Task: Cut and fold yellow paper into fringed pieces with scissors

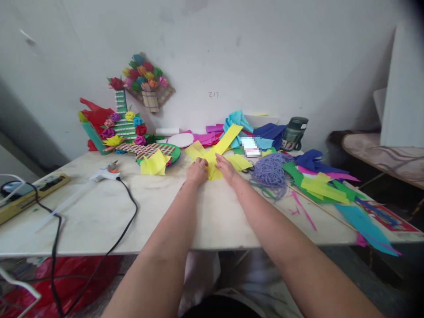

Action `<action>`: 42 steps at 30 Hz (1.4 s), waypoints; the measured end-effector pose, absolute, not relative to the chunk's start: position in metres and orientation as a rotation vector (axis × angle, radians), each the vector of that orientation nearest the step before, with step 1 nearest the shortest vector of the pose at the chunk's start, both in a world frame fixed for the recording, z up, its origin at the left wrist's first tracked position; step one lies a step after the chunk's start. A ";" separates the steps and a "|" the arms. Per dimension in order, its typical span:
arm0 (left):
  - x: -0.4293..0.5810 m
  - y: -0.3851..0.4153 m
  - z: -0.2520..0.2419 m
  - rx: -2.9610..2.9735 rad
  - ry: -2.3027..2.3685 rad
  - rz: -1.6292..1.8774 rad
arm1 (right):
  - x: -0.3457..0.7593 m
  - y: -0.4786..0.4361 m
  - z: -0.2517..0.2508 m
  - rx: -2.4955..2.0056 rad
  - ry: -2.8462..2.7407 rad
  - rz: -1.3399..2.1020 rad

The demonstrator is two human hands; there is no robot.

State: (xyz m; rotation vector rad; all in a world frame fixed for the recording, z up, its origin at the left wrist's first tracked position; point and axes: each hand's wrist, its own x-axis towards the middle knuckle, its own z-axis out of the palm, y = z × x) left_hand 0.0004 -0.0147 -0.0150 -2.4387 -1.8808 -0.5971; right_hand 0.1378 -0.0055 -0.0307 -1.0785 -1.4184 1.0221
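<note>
Back from the front edge of the table (215, 216), yellow crepe paper (214, 154) lies under my curled left hand (198, 171), grip unclear, and loosely open right hand (227, 169); likely light, soft, tearable, best pinched at its borders.

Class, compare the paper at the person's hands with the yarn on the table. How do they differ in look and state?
Colour: the paper is bright yellow; the yarn is pale purple.
Form: the paper has broad, flat strips pointing different ways; the yarn is a tangled heap of thin strands.
Contact: the left hand and right hand touch the paper; neither touches the yarn.
Shared: each shows one main colour.
</note>
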 end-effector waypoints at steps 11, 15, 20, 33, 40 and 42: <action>0.001 -0.015 -0.019 -2.397 -1.862 -0.604 | 0.130 -0.010 -0.034 -1.444 -2.226 0.280; 0.002 -0.016 -0.019 -2.273 -1.923 -0.665 | 0.126 -0.012 -0.036 -1.512 -2.432 0.119; 0.003 -0.021 -0.014 -1.927 -2.243 -0.677 | 0.125 -0.022 -0.031 -1.571 -2.484 0.120; -0.006 -0.018 -0.017 -1.838 -2.436 -0.653 | 0.123 -0.029 -0.025 -1.667 -2.497 0.260; -0.010 -0.009 -0.020 -1.723 -2.417 -0.746 | 0.123 -0.029 -0.026 -1.671 -2.494 0.265; -0.011 -0.007 -0.020 -1.697 -2.432 -0.765 | 0.123 -0.029 -0.025 -1.674 -2.498 0.265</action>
